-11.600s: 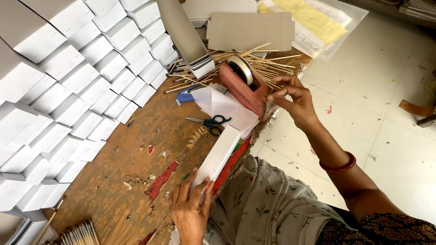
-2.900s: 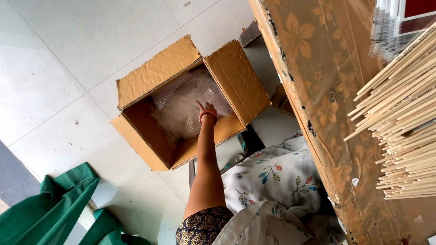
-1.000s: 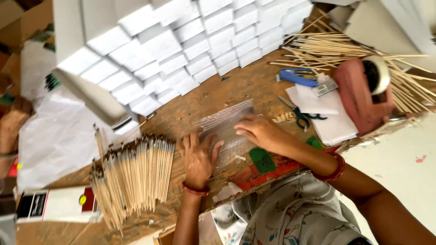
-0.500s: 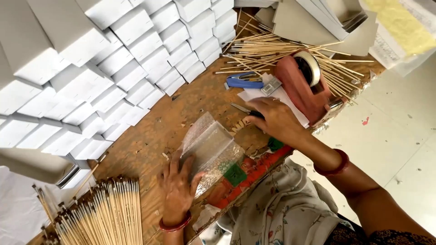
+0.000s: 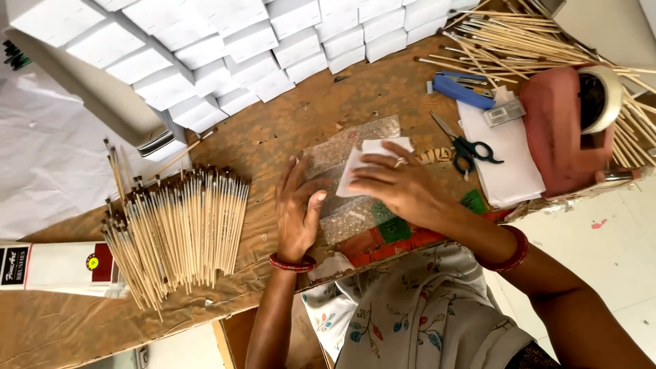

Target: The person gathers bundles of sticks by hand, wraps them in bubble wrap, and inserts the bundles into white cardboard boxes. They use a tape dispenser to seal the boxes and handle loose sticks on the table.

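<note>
A sheet of clear bubble wrap (image 5: 352,147) lies flat on the brown paper-covered table (image 5: 287,123). My left hand (image 5: 298,212) presses flat on its left edge, fingers spread. My right hand (image 5: 396,184) rests on the wrap, fingers on a small white paper piece (image 5: 365,154) lying on top of it. Both wrists carry red bangles.
A pile of wooden-handled paint brushes (image 5: 174,229) lies left of my hands, beside a white and red brush box (image 5: 61,266). Rows of white boxes (image 5: 225,48) fill the far side. Scissors (image 5: 468,147), a blue stapler (image 5: 461,89), a red tape dispenser (image 5: 570,126) and wooden sticks (image 5: 547,41) lie to the right.
The view has swung so the brush pile is in full sight. My right hand moved from the scissors area onto the white paper piece on the bubble wrap. My left hand stays on the wrap.
</note>
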